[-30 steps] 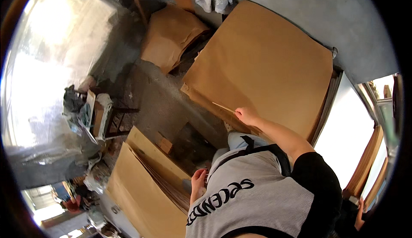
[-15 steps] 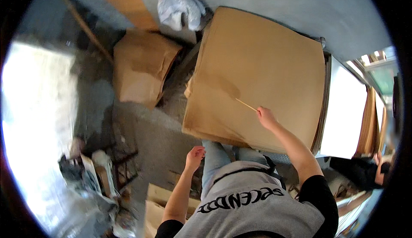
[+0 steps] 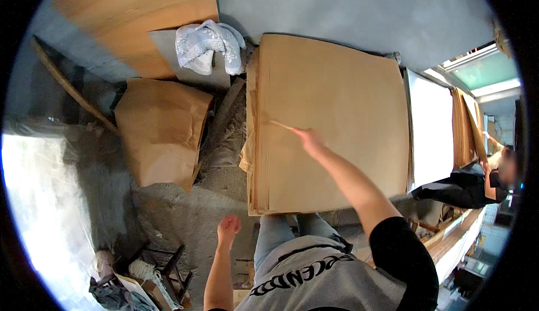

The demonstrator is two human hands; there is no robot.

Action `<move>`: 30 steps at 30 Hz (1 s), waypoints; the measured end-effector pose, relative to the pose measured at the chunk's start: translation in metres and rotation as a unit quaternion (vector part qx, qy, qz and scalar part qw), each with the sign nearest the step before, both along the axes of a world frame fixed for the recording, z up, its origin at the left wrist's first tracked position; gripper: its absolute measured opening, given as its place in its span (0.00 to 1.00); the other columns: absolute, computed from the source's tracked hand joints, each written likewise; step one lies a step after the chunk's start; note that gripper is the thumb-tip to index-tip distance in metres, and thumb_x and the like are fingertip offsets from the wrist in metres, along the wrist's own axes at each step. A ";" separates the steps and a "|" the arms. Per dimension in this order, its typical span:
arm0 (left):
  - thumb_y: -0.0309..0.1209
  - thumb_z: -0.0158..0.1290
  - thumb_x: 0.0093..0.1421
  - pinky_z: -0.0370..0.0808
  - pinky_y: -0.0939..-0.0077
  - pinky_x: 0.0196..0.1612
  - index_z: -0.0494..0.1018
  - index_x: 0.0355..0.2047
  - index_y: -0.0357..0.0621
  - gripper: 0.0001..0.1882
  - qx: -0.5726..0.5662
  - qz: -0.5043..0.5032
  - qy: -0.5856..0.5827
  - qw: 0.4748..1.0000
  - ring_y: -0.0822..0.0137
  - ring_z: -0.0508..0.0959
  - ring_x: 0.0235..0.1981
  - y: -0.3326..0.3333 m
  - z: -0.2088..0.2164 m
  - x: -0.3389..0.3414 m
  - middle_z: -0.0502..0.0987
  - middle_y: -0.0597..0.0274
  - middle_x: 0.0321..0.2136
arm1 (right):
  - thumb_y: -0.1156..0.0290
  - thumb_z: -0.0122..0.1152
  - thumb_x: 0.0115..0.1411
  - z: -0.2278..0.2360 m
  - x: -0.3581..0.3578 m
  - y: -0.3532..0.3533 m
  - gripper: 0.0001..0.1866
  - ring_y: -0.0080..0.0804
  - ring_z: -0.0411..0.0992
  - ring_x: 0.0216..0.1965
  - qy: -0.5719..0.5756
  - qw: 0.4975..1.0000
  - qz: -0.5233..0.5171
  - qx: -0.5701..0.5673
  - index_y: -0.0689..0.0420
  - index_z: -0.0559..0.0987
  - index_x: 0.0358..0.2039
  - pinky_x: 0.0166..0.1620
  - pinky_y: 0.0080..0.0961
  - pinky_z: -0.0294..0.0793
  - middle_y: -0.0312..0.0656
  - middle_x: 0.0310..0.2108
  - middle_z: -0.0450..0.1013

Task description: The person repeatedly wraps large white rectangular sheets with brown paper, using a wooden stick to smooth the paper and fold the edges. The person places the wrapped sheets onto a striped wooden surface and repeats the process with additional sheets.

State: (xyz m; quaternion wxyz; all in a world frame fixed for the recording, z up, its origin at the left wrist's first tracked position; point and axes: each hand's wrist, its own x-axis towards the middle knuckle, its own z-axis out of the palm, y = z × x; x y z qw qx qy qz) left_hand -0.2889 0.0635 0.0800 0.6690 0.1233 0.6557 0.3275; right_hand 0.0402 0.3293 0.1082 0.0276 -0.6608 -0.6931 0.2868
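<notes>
Over the big stack of brown cardboard sheets (image 3: 342,126) my right hand (image 3: 309,140) grips a thin light-coloured stick (image 3: 280,124). The stick points left, its tip close to the stack's left part, where several sheet edges show as fine lines; contact cannot be made out. My left hand (image 3: 228,225) hangs beside the near left corner of the stack, away from it. Its fingers are curled and blurred by motion, and nothing shows in them.
Brown paper sheets (image 3: 163,137) lean at the left, near a wooden pole (image 3: 73,92). A patterned cloth (image 3: 208,47) hangs behind them. White sheets (image 3: 431,131) stand right of the stack. Another person (image 3: 471,184) works at the far right. A dark stool (image 3: 168,263) stands lower left.
My right hand and the stick have moved left across the cardboard, toward its left edge. My left hand has shifted left and down. The view has turned, showing more of the co-worker.
</notes>
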 end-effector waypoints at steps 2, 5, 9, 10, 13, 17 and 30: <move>0.29 0.46 0.58 0.69 0.83 0.25 0.69 0.32 0.38 0.07 -0.029 0.009 -0.004 1.000 0.73 0.72 0.23 -0.013 -0.003 -0.013 0.73 0.62 0.23 | 0.67 0.46 0.57 -0.002 0.063 -0.021 0.14 0.27 0.70 0.22 0.107 0.991 -0.061 0.046 0.50 0.75 0.42 0.27 0.28 0.69 0.42 0.21 0.72; 0.30 0.46 0.58 0.68 0.82 0.25 0.70 0.33 0.38 0.08 -0.088 -0.010 0.034 0.996 0.74 0.72 0.23 -0.018 -0.010 -0.022 0.73 0.62 0.23 | 0.66 0.47 0.57 0.031 0.072 -0.017 0.14 0.28 0.70 0.22 -0.053 0.998 -0.019 0.036 0.50 0.76 0.41 0.27 0.29 0.69 0.41 0.21 0.73; 0.31 0.48 0.57 0.69 0.82 0.25 0.70 0.33 0.39 0.08 -0.065 -0.058 0.027 0.996 0.75 0.72 0.23 0.014 -0.025 -0.008 0.73 0.63 0.23 | 0.74 0.45 0.55 0.055 -0.012 0.029 0.19 0.38 0.71 0.24 -0.133 0.990 -0.038 -0.022 0.40 0.73 0.46 0.27 0.35 0.70 0.42 0.23 0.72; 0.31 0.48 0.57 0.69 0.81 0.26 0.70 0.33 0.39 0.08 -0.036 -0.069 0.013 0.997 0.75 0.72 0.23 0.033 -0.016 0.001 0.73 0.63 0.23 | 0.75 0.44 0.55 0.055 -0.030 0.034 0.21 0.39 0.70 0.23 -0.171 0.984 0.029 0.043 0.38 0.71 0.47 0.27 0.36 0.70 0.43 0.22 0.71; 0.31 0.48 0.57 0.69 0.81 0.28 0.71 0.34 0.41 0.08 0.026 -0.085 0.012 0.996 0.75 0.72 0.23 0.057 0.001 0.010 0.74 0.64 0.24 | 0.74 0.42 0.56 0.044 -0.032 0.038 0.22 0.40 0.71 0.24 -0.152 0.988 0.037 0.012 0.36 0.70 0.49 0.27 0.36 0.70 0.44 0.22 0.70; 0.33 0.46 0.58 0.71 0.77 0.31 0.71 0.35 0.42 0.09 0.099 -0.108 0.120 0.982 0.69 0.74 0.26 0.022 -0.025 -0.011 0.75 0.61 0.26 | 0.79 0.39 0.55 -0.007 0.085 0.006 0.23 0.38 0.72 0.26 -0.040 0.996 -0.035 0.078 0.42 0.69 0.50 0.30 0.35 0.72 0.44 0.29 0.73; 0.35 0.43 0.55 0.54 0.68 0.58 0.60 0.52 0.44 0.23 0.361 -0.625 0.333 0.607 0.65 0.57 0.57 0.108 -0.009 0.111 0.59 0.63 0.54 | 0.76 0.41 0.56 -0.008 0.067 0.022 0.21 0.38 0.72 0.26 0.015 0.991 -0.078 0.110 0.44 0.69 0.49 0.30 0.33 0.72 0.44 0.28 0.73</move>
